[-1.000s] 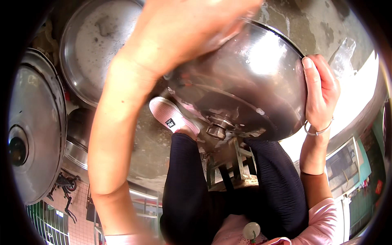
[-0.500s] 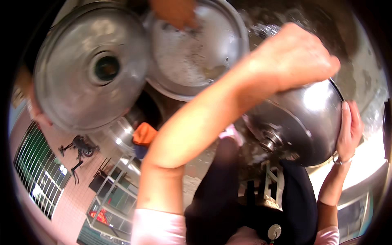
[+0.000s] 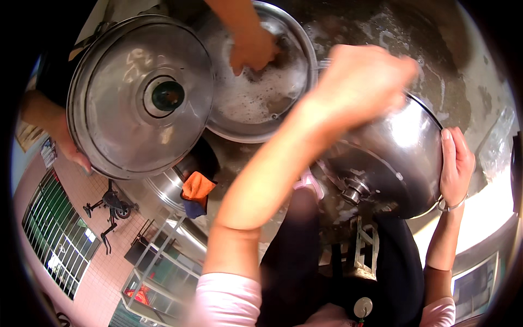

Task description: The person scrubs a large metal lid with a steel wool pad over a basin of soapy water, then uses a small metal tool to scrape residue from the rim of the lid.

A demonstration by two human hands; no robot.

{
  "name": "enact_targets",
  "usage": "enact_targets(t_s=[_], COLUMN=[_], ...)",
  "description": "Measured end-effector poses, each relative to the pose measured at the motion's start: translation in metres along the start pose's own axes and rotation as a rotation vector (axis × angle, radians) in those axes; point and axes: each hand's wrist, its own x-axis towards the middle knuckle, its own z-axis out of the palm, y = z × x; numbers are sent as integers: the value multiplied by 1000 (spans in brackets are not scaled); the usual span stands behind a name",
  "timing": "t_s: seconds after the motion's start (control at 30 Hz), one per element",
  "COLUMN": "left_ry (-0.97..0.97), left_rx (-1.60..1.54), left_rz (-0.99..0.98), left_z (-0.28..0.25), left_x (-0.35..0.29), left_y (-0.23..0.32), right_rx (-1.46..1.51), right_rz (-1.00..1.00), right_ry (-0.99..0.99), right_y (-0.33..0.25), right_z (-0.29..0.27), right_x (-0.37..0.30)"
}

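A shiny, deep domed steel lid (image 3: 406,158) with a short metal knob (image 3: 356,192) leans tilted in front of my knees. My right hand (image 3: 457,166), a bracelet at its wrist, grips the lid's right rim. My left arm reaches across to the lid's upper side. There my left hand (image 3: 368,76) is curled closed and slightly blurred; anything inside its fingers is hidden. Part of the lid's far edge is covered by that hand and forearm.
Opposite, another person's hand (image 3: 256,49) works in a round metal basin (image 3: 311,65) of sudsy water; their other hand (image 3: 68,144) holds a large steel lid (image 3: 117,109). An orange cloth (image 3: 197,187) hangs by a metal pot. Wet concrete (image 3: 436,71) lies beyond my lid.
My left hand has shifted left and down over the lid. The other person's hand has come deeper into the basin. Their large lid sits farther right in the picture.
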Motion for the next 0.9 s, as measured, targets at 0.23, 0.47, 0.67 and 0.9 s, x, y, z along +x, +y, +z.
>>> enact_targets(t_s=[0.23,0.47,0.67,0.9], left_ry=[286,334,532,547], left_rx=[-294,-643,-552,-161], left_rz=[-313,-723,-529,-353], left_z=[10,24,22,23], left_x=[-111,-169,-129,-69], left_y=[-25,4,-6,7], right_rx=[58,94,100,24], right_rz=[45,72,77,55], right_ry=[29,12,41,10], right_y=[-2,0,-5,-8], right_z=[0,3,1,-2], right_x=[0,-2,1,4])
